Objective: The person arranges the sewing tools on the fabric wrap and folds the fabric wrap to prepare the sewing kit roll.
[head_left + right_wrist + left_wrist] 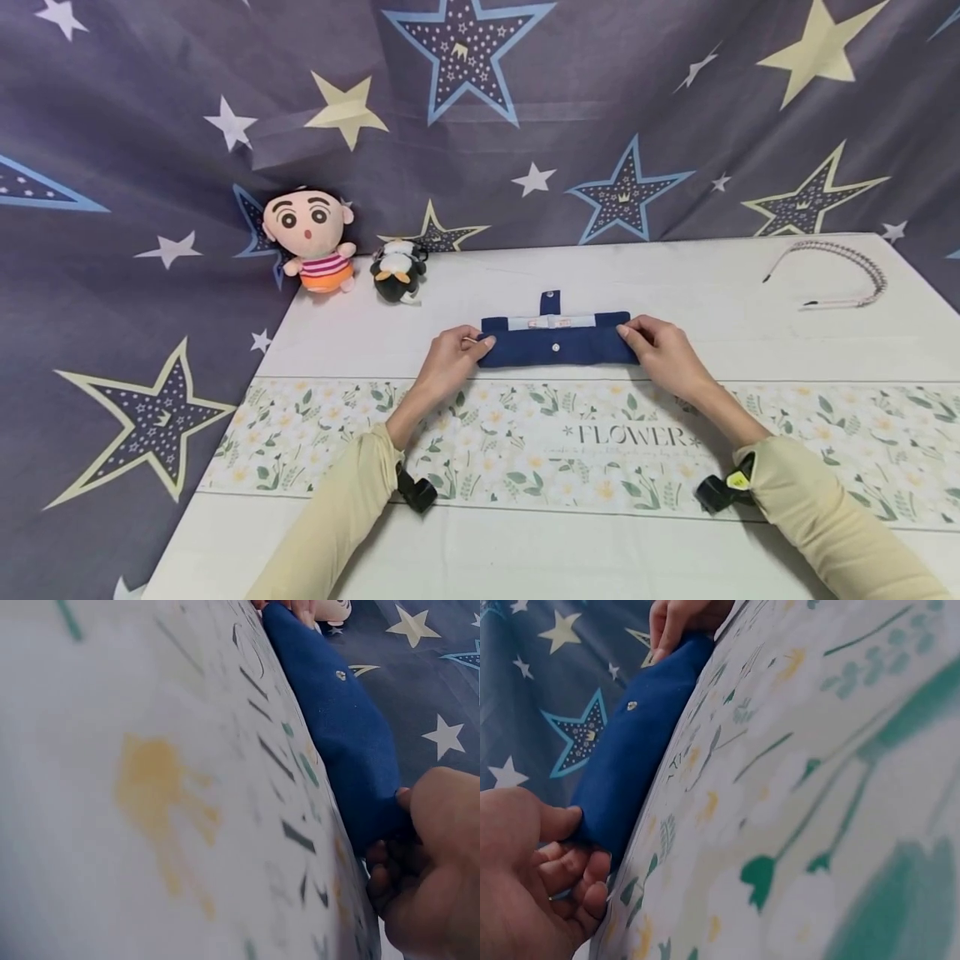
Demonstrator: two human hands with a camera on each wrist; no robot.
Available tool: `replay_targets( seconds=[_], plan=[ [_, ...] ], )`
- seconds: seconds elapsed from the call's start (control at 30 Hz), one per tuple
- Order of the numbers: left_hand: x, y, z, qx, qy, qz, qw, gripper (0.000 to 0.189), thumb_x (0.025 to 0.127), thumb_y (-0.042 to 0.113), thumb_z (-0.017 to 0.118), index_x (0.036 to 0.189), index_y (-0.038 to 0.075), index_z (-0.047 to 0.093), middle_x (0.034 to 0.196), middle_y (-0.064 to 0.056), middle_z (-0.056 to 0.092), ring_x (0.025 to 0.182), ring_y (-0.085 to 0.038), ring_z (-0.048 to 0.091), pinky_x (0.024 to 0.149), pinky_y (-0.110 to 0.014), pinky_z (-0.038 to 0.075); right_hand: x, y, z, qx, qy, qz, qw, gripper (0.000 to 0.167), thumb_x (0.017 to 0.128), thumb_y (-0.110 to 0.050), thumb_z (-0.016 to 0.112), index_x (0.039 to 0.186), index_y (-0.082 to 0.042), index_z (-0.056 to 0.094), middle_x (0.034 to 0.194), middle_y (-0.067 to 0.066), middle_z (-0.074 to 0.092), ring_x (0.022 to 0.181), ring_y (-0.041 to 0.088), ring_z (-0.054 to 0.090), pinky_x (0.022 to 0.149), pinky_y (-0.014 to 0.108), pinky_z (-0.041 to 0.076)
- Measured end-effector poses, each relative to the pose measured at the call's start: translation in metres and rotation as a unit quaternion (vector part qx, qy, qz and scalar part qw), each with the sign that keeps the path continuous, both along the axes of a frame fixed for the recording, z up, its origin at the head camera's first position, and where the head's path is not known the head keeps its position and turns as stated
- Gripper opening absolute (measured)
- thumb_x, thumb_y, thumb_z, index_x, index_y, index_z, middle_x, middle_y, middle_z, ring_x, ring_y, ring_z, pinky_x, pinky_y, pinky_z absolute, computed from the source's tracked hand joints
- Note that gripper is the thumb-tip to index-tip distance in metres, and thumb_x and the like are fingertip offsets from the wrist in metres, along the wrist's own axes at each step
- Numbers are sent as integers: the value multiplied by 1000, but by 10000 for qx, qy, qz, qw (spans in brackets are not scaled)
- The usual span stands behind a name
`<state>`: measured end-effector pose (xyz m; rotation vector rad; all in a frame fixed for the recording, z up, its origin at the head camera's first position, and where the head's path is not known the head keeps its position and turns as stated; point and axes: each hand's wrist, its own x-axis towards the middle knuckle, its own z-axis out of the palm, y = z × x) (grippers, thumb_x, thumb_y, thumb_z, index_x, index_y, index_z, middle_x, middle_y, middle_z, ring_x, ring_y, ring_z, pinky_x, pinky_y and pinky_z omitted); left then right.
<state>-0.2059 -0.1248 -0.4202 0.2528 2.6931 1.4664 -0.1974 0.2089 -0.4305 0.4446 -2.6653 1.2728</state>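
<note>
A folded navy blue cloth (558,348) with a metal snap lies as a long flat strip on the table. From its far side sticks a short strap (551,302) with a second snap, and a pale band (573,322) with red marks shows along the top. My left hand (453,358) pinches the left end between thumb and fingers. At the other end, my right hand (663,350) pinches the cloth the same way. In the left wrist view, the left thumb (561,821) presses on the cloth's face; the fingers curl below its edge.
Toward the back left sit a plush doll (315,242) in a striped top and a black-and-white plush toy (397,271). A beaded headband (862,267) lies at the back right. The white table cover (570,550) has a flowered band, and a star-printed curtain (480,183) hangs behind.
</note>
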Motion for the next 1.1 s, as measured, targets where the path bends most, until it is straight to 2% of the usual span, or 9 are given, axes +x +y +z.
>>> replay_targets(
  seconds=[0.07,0.27,0.43,0.8,1.1],
  plan=[
    [-2,2,1,-100,-69,68,9999,29,104,25,65,113,-2,69,98,-13,75,87,-24,69,81,-42,53,-2,0,-1,89,12,-56,9999,25,110,-18,54,101,2,67,71,5,51,61,20,44,59,32,36],
    [-8,3,2,-166,-161,200,9995,26,104,23,65,106,-2,70,81,-9,71,67,-19,63,64,-32,47,-8,-2,-3,227,-85,-205,9995,24,109,-16,55,103,4,66,71,6,53,62,23,45,59,34,36],
    [-11,5,4,-205,-193,211,9994,24,104,22,65,102,-2,69,70,-6,64,60,-17,55,58,-30,42,-9,-3,-3,347,-78,-387,9986,23,108,-16,57,101,4,67,71,6,55,61,22,47,59,34,37],
    [-13,8,7,-350,-383,287,9982,25,104,24,65,101,-1,69,68,-6,63,57,-15,50,57,-29,40,-9,-7,-2,560,-152,-603,9965,18,106,-14,61,100,3,68,71,6,57,60,21,48,59,35,38],
    [-14,8,7,-362,-463,338,9977,25,103,24,66,103,0,69,77,-7,68,64,-18,60,63,-32,46,-8,-8,-2,536,-206,-611,9965,18,106,-14,61,99,2,66,70,6,54,59,20,47,58,35,36]
  ],
)
